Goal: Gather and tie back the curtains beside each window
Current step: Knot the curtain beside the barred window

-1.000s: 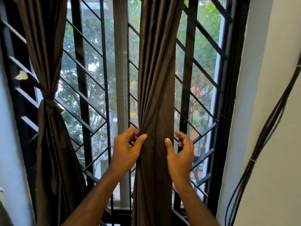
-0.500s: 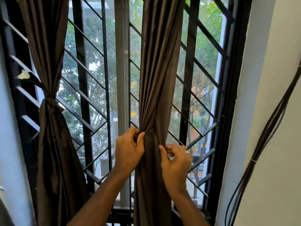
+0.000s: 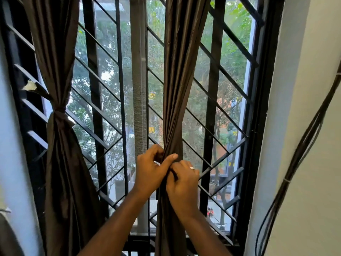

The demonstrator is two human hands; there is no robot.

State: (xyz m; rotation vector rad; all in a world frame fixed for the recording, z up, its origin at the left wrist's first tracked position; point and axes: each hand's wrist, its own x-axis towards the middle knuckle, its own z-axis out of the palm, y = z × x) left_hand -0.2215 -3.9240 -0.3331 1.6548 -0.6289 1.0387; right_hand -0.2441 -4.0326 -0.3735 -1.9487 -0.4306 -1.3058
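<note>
Both hands are now bunching the right curtain (image 3: 173,100) into a narrow rope at the middle of the window grille (image 3: 217,111); a second ago they were standing apart on either edge of the cloth, and since then they have been closing in until they are touching one another over the folds. That is suggesting the gathering on this curtain is nearly done and the tying is about to begin, though no tie-back is showing near the hands. The left hand (image 3: 150,172) is curling round the bundle from the grille's centre side, its thumb lying across the front of the pleats, a tight grip holding cloth. The right hand (image 3: 182,183) is wrapping the same bundle just below, fingers folded round it, a ring showing on one finger. Toward the grille's left edge, the left curtain (image 3: 60,145) is already hanging cinched by its tie (image 3: 59,110).
</note>
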